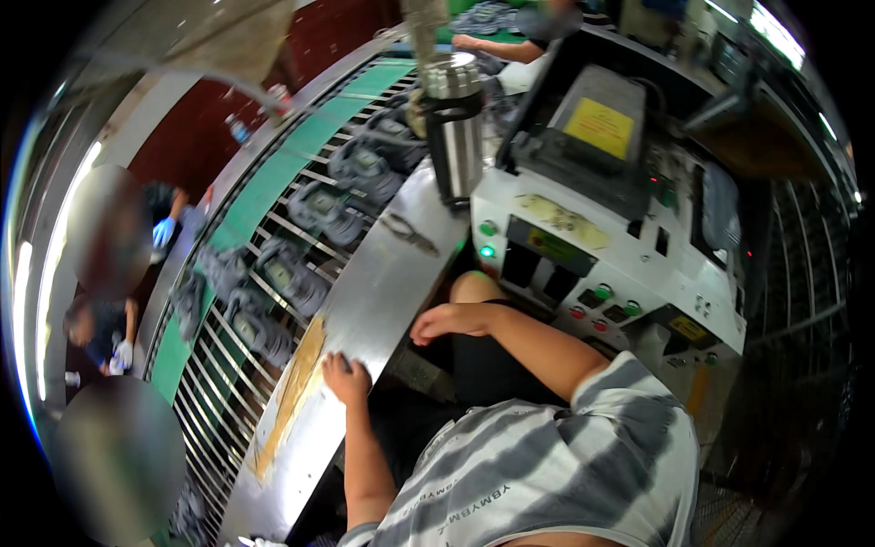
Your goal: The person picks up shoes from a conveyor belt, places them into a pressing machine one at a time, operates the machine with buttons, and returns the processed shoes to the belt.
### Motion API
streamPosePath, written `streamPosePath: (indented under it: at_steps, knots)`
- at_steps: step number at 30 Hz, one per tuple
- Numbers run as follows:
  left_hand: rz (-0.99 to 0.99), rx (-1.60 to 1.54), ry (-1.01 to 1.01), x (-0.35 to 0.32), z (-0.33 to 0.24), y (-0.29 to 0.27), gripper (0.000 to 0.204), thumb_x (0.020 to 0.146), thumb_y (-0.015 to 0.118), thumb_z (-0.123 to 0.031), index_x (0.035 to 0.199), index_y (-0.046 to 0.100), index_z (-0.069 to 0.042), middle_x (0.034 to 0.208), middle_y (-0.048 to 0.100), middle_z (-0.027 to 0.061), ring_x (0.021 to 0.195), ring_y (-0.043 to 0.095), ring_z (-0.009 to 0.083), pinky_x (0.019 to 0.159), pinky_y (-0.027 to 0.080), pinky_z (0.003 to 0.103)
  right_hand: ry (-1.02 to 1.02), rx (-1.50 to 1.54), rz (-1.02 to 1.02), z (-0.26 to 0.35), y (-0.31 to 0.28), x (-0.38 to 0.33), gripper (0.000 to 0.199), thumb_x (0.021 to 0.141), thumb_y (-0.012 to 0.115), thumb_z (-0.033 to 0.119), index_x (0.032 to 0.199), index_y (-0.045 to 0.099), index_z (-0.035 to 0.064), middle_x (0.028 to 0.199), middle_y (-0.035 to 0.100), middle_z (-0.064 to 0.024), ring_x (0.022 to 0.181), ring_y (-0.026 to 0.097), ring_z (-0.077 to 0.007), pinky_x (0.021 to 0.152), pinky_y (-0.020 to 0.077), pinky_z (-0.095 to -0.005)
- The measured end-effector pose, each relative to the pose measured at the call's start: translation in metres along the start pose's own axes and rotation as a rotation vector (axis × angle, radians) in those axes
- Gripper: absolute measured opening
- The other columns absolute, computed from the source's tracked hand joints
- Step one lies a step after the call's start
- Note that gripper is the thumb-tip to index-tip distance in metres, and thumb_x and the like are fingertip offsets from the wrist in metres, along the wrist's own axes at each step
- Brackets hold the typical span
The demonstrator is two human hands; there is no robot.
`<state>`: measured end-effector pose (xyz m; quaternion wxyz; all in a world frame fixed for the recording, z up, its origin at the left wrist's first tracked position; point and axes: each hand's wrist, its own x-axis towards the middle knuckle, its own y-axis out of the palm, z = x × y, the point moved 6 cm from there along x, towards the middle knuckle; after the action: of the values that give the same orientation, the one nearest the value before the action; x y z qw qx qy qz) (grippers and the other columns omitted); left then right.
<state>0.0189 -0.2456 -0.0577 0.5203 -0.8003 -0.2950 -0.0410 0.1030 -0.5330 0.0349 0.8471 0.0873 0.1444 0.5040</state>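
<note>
My left hand [346, 378] rests at the edge of the metal work table [365, 296], beside a strip of brown tape [296, 392]. Its fingers are curled around a small dark thing I cannot make out. My right hand [439, 322] hangs loosely over my leg, fingers bent and somewhat apart, with nothing seen in it. Farther up the table lie pliers [410, 234]. A steel thermos [456, 128] with a dark handle stands upright at the table's far end.
Beyond the table, several grey shoes [324, 211] lie on a roller conveyor [214, 378] with a green belt [251, 205]. At right stands a white machine [583, 228] with buttons and a yellow label. Other people work across the conveyor and at the far end.
</note>
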Motion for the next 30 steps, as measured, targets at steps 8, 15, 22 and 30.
streamPosePath:
  at_steps: [8,15,22,30]
  knots:
    - [-0.014,0.067,0.074,0.005,-0.017,0.003,0.027,0.073,0.058,-0.009,0.098,0.059,0.002,0.116,0.058,0.0236,0.111,0.052,0.0416,0.098,0.04,0.048,-0.302,-0.583,-1.875,0.127,-0.172,-0.451,0.031,0.078,0.072,0.022,0.104,0.064,0.0069,0.096,0.065,-0.0058,0.091,0.064,-0.0202,0.083,0.0498,-0.0315]
    - [0.032,0.033,0.051,0.004,-0.017,0.008,0.032,0.077,0.057,-0.013,0.105,0.06,0.002,0.124,0.056,0.0226,0.119,0.048,0.0406,0.103,0.037,0.047,0.838,-0.726,-2.166,0.157,-0.272,-0.664,0.103,0.065,0.074,0.054,0.148,0.03,0.0117,0.141,0.043,-0.0245,0.132,0.041,-0.0389,0.109,0.0333,-0.045]
    - [-0.007,0.009,0.04,0.001,-0.004,0.002,0.033,0.076,0.058,-0.013,0.107,0.06,0.0,0.125,0.057,0.0216,0.121,0.047,0.0413,0.105,0.035,0.047,1.048,-0.706,-2.197,0.158,-0.268,-0.629,0.097,0.066,0.071,0.055,0.147,0.032,0.0177,0.141,0.046,-0.0197,0.131,0.044,-0.0358,0.108,0.0337,-0.046]
    - [0.042,0.02,-0.027,0.001,-0.006,0.003,0.033,0.079,0.059,-0.017,0.109,0.059,-0.004,0.13,0.055,0.02,0.124,0.046,0.0404,0.106,0.035,0.047,0.686,-0.901,-2.527,0.167,-0.188,-0.596,0.092,0.064,0.076,0.052,0.138,0.041,0.0094,0.128,0.055,-0.0218,0.121,0.052,-0.037,0.099,0.0428,-0.0485]
